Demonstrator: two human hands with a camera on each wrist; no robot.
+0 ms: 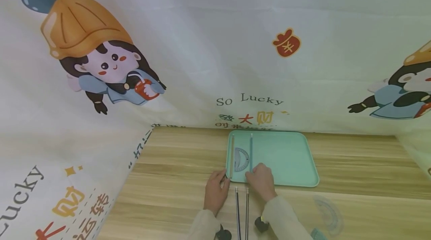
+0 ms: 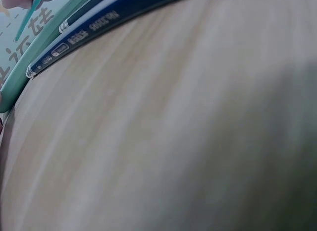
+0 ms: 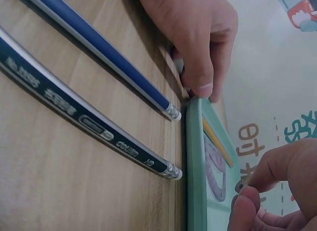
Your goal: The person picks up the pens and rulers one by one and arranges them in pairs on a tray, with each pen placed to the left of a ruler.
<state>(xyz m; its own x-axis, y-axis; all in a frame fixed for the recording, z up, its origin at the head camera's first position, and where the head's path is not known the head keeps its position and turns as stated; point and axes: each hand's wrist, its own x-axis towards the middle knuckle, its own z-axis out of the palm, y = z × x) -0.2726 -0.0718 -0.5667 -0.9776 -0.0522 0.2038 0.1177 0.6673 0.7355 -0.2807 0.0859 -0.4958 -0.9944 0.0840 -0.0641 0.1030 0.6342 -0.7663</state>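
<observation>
My left hand (image 1: pixel 216 192) grips the near left corner of the light green tray (image 1: pixel 286 161); the right wrist view shows its thumb at the rim. Over the tray, my right hand (image 1: pixel 262 180) pinches the near end of a teal pencil (image 1: pixel 251 152), which points away from me. Left of that pencil lie a clear protractor (image 1: pixel 241 159) and a yellowish pencil (image 1: pixel 232 155) along the tray's left side. Two dark pencils, one blue (image 3: pixel 109 57) and one dark green (image 3: pixel 94 119), lie on the table between my forearms, eraser ends toward the tray.
Another clear protractor (image 1: pixel 328 213) lies on the wooden table (image 1: pixel 182 157) at the right front. A teal object (image 1: pixel 317 234), partly cut off, is beside it. A printed white cloth (image 1: pixel 202 45) hangs behind the tray and along the sides.
</observation>
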